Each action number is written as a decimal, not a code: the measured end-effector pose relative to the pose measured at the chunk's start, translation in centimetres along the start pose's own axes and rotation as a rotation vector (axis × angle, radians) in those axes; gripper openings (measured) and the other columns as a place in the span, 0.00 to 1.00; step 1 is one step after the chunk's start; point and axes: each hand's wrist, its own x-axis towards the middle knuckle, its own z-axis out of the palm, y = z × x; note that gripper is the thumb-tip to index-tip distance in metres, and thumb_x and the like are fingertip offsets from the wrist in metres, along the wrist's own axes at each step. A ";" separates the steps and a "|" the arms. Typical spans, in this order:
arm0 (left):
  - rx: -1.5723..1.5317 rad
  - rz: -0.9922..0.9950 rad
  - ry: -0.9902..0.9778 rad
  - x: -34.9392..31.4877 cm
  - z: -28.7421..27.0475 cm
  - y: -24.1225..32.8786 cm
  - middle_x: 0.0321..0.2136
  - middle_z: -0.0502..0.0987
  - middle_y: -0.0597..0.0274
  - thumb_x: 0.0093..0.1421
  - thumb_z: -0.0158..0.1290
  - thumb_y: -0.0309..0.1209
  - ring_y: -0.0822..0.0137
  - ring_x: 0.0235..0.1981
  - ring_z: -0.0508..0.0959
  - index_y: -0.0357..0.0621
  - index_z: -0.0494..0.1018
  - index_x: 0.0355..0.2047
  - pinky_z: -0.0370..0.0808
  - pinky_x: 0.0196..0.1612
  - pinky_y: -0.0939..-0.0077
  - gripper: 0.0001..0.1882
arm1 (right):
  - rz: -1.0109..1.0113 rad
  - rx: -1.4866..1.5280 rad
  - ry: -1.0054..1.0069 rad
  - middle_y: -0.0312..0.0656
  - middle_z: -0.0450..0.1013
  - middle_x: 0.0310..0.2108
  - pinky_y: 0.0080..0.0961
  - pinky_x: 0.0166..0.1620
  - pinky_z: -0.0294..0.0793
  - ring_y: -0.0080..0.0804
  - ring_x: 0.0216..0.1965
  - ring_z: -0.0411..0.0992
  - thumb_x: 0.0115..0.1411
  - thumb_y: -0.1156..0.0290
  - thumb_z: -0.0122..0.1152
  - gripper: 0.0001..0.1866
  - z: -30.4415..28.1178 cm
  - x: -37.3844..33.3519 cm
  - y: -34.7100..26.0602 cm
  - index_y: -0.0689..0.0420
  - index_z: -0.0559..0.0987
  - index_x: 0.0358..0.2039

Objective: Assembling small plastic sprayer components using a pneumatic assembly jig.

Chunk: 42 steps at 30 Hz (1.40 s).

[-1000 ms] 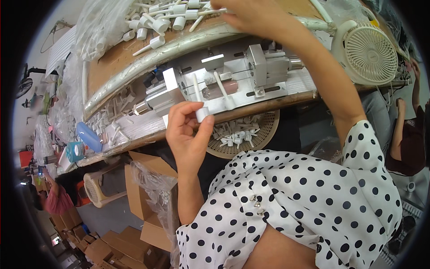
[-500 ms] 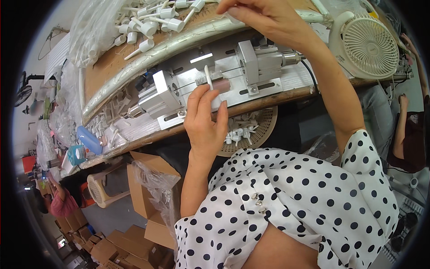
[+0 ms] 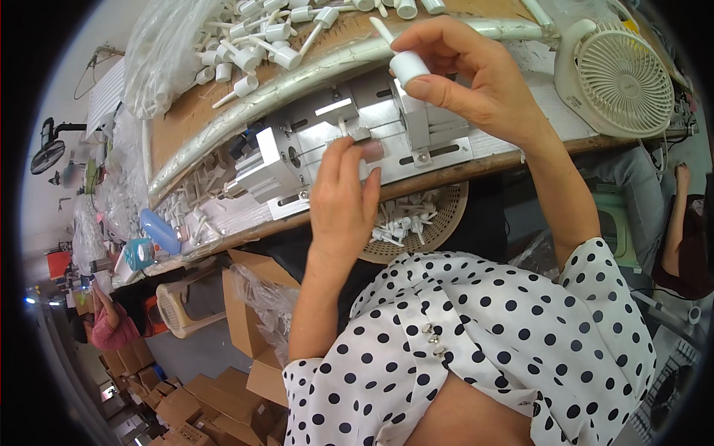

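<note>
My right hand (image 3: 476, 85) pinches a cap (image 3: 410, 68) — my left hand (image 3: 342, 197) is at the jig (image 3: 390, 134), its grip hidden.

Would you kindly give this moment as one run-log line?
left hand: at white stick on metal fixture | right hand: holding white cap with stick | nearby: basket of white parts, fan

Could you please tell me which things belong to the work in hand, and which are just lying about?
Seemingly in use: white capped piece in the right hand; metal fixture under the left hand; loose white pieces.
Lying about: fan; blue plastic object; cardboard box.
</note>
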 end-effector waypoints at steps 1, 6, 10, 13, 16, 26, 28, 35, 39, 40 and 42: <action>-0.056 -0.001 -0.070 0.7 -0.7 -0.2 0.38 0.71 0.52 0.48 0.56 0.24 0.56 0.36 0.73 0.38 0.70 0.36 0.71 0.36 0.71 0.13 | -0.022 -0.045 0.026 0.34 0.71 0.27 0.17 0.33 0.70 0.17 0.30 0.69 0.51 0.71 0.61 0.13 0.0 -0.3 -0.1 0.60 0.73 0.38; -0.078 0.084 0.221 6.1 -2.6 -2.2 0.25 0.72 0.63 0.48 0.56 0.24 0.75 0.20 0.68 0.40 0.74 0.30 0.65 0.23 0.82 0.07 | -0.042 -0.201 -0.043 0.35 0.72 0.24 0.18 0.33 0.70 0.21 0.30 0.71 0.47 0.69 0.64 0.12 0.2 -1.2 -1.2 0.59 0.76 0.32; 0.156 0.039 0.394 11.9 -2.3 -5.0 0.23 0.70 0.59 0.48 0.57 0.35 0.67 0.25 0.72 0.42 0.75 0.29 0.68 0.30 0.73 0.11 | -0.279 -0.308 -0.128 0.37 0.72 0.23 0.23 0.33 0.70 0.29 0.30 0.71 0.43 0.70 0.65 0.11 1.9 -1.1 -1.2 0.59 0.77 0.28; 0.334 -0.029 0.121 13.3 -1.9 -6.6 0.23 0.70 0.55 0.47 0.56 0.37 0.63 0.25 0.72 0.42 0.76 0.29 0.69 0.32 0.72 0.12 | -0.323 -0.335 -0.208 0.38 0.72 0.25 0.27 0.34 0.71 0.34 0.33 0.70 0.42 0.70 0.65 0.12 3.4 -1.4 -0.8 0.59 0.76 0.28; 0.160 0.019 0.287 12.1 -2.3 -5.7 0.22 0.71 0.59 0.47 0.58 0.35 0.69 0.23 0.71 0.40 0.76 0.26 0.68 0.29 0.76 0.10 | -0.330 -0.367 -0.289 0.40 0.72 0.27 0.27 0.38 0.70 0.35 0.36 0.69 0.41 0.70 0.65 0.11 4.8 -1.9 0.7 0.59 0.75 0.26; -0.680 -0.343 0.298 4.1 -4.9 -3.1 0.25 0.73 0.64 0.54 0.53 0.22 0.77 0.24 0.71 0.34 0.71 0.35 0.67 0.28 0.87 0.08 | -0.434 -0.733 -0.385 0.36 0.69 0.20 0.26 0.37 0.67 0.32 0.28 0.69 0.37 0.69 0.65 0.11 6.8 -1.1 2.6 0.56 0.71 0.19; -0.731 -0.399 0.322 2.4 -4.8 -2.8 0.25 0.73 0.64 0.54 0.52 0.21 0.77 0.24 0.71 0.33 0.70 0.35 0.67 0.28 0.87 0.08 | -0.409 -0.736 -0.401 0.36 0.69 0.19 0.26 0.37 0.67 0.32 0.28 0.69 0.37 0.68 0.65 0.11 6.8 -1.1 2.5 0.56 0.71 0.19; -0.807 -0.443 0.278 -3.1 -4.1 -2.6 0.36 0.64 0.63 0.52 0.50 0.15 0.78 0.31 0.68 0.32 0.69 0.35 0.70 0.32 0.88 0.09 | -0.454 -0.772 -0.402 0.38 0.70 0.20 0.29 0.36 0.68 0.34 0.30 0.69 0.39 0.69 0.63 0.10 6.7 -1.1 2.7 0.57 0.71 0.20; -0.814 -0.457 0.280 -4.6 -3.8 -2.3 0.37 0.64 0.63 0.52 0.50 0.16 0.78 0.33 0.68 0.32 0.70 0.35 0.68 0.33 0.88 0.09 | -0.461 -0.782 -0.413 0.38 0.69 0.22 0.29 0.36 0.67 0.34 0.31 0.69 0.40 0.68 0.63 0.11 6.6 -1.2 2.7 0.57 0.71 0.21; -0.808 -0.455 0.279 -4.8 -3.6 -2.4 0.37 0.64 0.62 0.52 0.51 0.16 0.78 0.33 0.68 0.33 0.70 0.34 0.69 0.33 0.88 0.09 | -0.459 -0.783 -0.427 0.38 0.69 0.22 0.29 0.36 0.67 0.34 0.31 0.69 0.40 0.67 0.63 0.11 6.7 -1.1 2.6 0.57 0.71 0.22; -0.794 -0.451 0.275 -4.9 -3.4 -2.1 0.37 0.65 0.62 0.51 0.51 0.16 0.77 0.33 0.69 0.33 0.70 0.34 0.69 0.33 0.88 0.08 | -0.457 -0.793 -0.443 0.38 0.69 0.23 0.29 0.36 0.66 0.34 0.31 0.68 0.40 0.67 0.63 0.12 6.5 -1.1 2.4 0.57 0.72 0.23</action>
